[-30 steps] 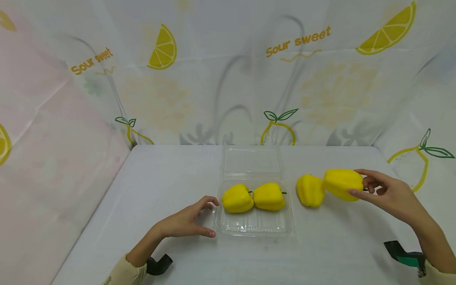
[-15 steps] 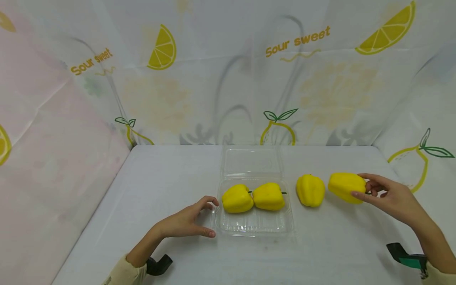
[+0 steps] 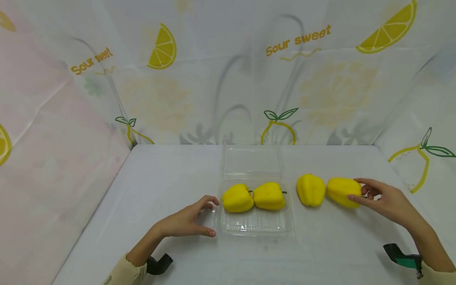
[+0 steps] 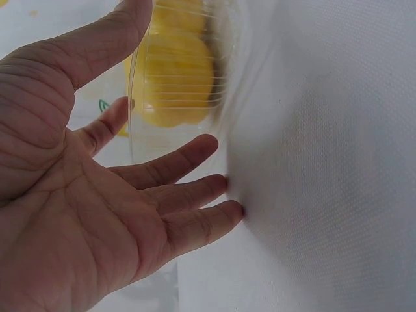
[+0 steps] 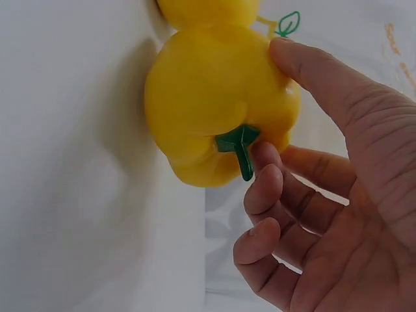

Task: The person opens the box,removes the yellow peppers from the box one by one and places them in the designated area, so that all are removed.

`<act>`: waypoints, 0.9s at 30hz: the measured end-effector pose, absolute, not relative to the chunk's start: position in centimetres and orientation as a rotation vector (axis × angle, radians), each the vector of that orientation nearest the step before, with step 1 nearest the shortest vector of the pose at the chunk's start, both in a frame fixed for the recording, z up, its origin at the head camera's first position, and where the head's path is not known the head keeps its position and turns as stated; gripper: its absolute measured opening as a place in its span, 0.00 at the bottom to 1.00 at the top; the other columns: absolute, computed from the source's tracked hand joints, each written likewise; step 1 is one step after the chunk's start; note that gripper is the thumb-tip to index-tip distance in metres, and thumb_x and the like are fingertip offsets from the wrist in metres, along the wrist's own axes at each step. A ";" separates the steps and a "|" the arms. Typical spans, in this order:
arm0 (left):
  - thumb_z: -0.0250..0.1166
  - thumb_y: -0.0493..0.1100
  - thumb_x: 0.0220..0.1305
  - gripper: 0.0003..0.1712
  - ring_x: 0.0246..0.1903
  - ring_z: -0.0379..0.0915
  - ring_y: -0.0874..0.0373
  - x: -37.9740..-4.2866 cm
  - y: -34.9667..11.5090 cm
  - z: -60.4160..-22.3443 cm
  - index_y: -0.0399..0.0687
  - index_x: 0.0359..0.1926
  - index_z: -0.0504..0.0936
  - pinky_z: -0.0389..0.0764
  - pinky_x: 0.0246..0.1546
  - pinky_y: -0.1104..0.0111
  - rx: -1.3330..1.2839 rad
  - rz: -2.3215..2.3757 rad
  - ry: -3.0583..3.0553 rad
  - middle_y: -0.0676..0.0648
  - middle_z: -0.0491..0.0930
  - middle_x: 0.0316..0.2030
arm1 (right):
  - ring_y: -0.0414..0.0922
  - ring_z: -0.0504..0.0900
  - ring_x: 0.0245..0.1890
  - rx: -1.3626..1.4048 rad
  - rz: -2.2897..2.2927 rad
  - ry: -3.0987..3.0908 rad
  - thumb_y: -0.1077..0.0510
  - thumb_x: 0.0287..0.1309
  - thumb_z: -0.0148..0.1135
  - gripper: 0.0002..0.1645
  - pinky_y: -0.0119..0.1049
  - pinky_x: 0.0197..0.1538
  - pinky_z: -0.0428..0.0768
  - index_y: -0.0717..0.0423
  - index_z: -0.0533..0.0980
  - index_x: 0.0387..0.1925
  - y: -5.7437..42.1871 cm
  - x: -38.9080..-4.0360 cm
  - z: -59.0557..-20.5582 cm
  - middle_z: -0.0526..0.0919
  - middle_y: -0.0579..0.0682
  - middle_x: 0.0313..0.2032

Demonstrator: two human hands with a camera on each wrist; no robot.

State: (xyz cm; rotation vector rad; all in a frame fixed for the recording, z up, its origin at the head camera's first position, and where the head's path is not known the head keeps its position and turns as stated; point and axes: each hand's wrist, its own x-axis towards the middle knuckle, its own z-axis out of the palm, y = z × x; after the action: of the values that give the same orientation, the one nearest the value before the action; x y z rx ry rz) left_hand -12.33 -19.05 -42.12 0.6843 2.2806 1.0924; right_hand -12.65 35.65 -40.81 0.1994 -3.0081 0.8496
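My right hand (image 3: 390,202) holds a yellow bell pepper (image 3: 340,192) by its stem end, thumb on one side and index finger on the other. In the right wrist view the green stem (image 5: 242,146) points toward the palm, and the other fingers curl near it. Just left of this pepper lies another yellow bell pepper (image 3: 310,190) on the table. Two more, a left pepper (image 3: 237,198) and a right pepper (image 3: 268,196), sit side by side in a clear plastic clamshell box (image 3: 254,228). My left hand (image 3: 183,220) rests at the box's left edge, fingers spread and relaxed.
The box's transparent lid (image 3: 252,161) lies folded back behind its base. White cloth covers the table (image 3: 171,170). A lemon-printed curtain (image 3: 213,79) rises at the back and along both sides.
My right hand has lowered the held pepper toward the table, first shifting it right, then slightly back left beside the loose pepper. The left hand and the boxed peppers stay put.
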 end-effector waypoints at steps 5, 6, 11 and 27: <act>0.76 0.53 0.55 0.44 0.66 0.60 0.46 -12.3 -19.0 -42.2 0.56 0.66 0.59 0.57 0.65 0.41 0.675 1.092 2.275 0.44 0.69 0.62 | 0.42 0.72 0.35 0.210 0.825 -3.099 0.44 0.59 0.70 0.39 0.31 0.31 0.71 0.66 0.70 0.62 35.8 -12.8 -41.1 0.78 0.54 0.41; 0.76 0.53 0.55 0.44 0.66 0.60 0.46 -12.3 -19.0 -42.2 0.56 0.66 0.59 0.57 0.65 0.41 0.676 1.092 2.274 0.44 0.69 0.62 | 0.44 0.73 0.36 0.216 0.821 -3.106 0.44 0.59 0.69 0.40 0.31 0.31 0.72 0.67 0.70 0.62 35.8 -12.8 -41.1 0.78 0.55 0.42; 0.76 0.52 0.55 0.44 0.66 0.59 0.45 -12.3 -19.0 -42.0 0.56 0.66 0.59 0.57 0.65 0.41 0.672 1.094 2.271 0.43 0.69 0.63 | 0.49 0.74 0.38 0.253 0.818 -3.105 0.45 0.62 0.67 0.39 0.32 0.31 0.72 0.69 0.69 0.63 35.9 -13.0 -41.2 0.79 0.59 0.43; 0.76 0.52 0.55 0.44 0.66 0.59 0.45 -12.3 -19.0 -41.9 0.56 0.66 0.60 0.57 0.65 0.40 0.660 1.104 2.264 0.44 0.69 0.63 | 0.60 0.75 0.43 0.162 0.746 -3.017 0.42 0.60 0.67 0.36 0.43 0.34 0.73 0.66 0.74 0.57 34.8 -13.4 -41.0 0.80 0.67 0.45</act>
State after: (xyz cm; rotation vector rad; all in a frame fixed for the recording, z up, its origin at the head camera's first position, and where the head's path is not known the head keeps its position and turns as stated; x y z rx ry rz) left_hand -12.29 -19.03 -41.94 0.6600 2.2641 1.1039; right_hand -13.37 34.82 -40.95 0.1615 -3.0166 0.7463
